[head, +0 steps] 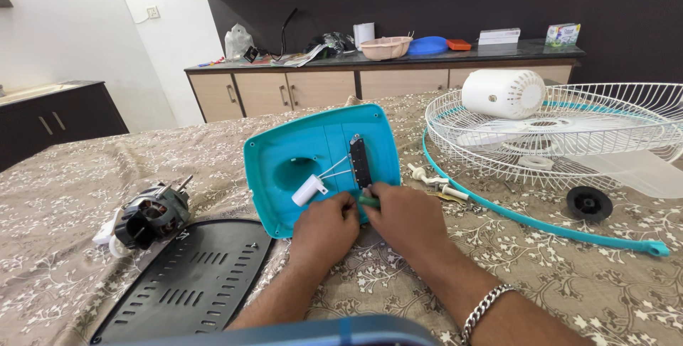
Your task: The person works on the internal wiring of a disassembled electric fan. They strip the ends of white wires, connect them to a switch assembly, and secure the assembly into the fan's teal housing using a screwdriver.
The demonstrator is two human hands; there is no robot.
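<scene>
Head view: both hands, left hand [329, 226] and right hand [403, 216], are pinching a green screwdriver [368, 201] at the teal housing's [284, 148] near edge.

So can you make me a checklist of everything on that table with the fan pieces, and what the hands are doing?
Surface: table under a brown flowered cloth.
Job's things: turquoise fan base shell, tilted up, open side showing; black switch strip and white capacitor inside.
Clutter: motor, black vented base plate, wire fan guard, white motor cover, turquoise guard ring, black round knob, small white parts.
Grips: left hand and right hand at the shell's lower edge; right pinches something green.
Cables: thin white wires from capacitor to strip.
Surroundings: counter with bowls and boxes, cabinets.
</scene>
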